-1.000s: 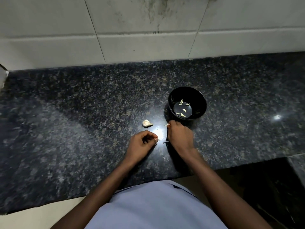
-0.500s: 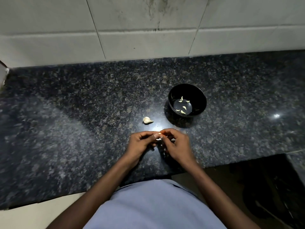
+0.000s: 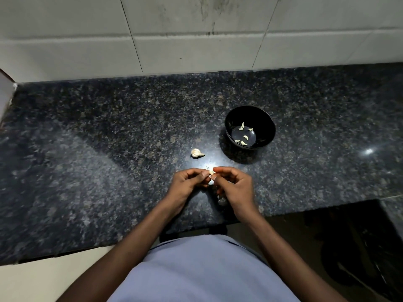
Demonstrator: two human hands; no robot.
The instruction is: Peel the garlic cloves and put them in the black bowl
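I am pinching a small pale garlic clove (image 3: 211,172) between my left hand (image 3: 189,183) and right hand (image 3: 233,185), peeling it; next, probably dropping it into the round black bowl (image 3: 267,118).

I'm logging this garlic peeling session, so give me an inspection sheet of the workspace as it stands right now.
Surface: dark speckled granite counter, glare spots.
Job's things: black bowl on the counter, several peeled cloves inside; one garlic clove pinched between both hands; unpeeled garlic piece lying left of the bowl.
Clutter: small pale scraps, probably peel, under the right hand.
Hands: left hand and right hand meet over the counter's near edge, fingertips on the clove.
Cables: nothing seen.
Surroundings: pale tiled wall with dark stains behind; dark floor at lower right.
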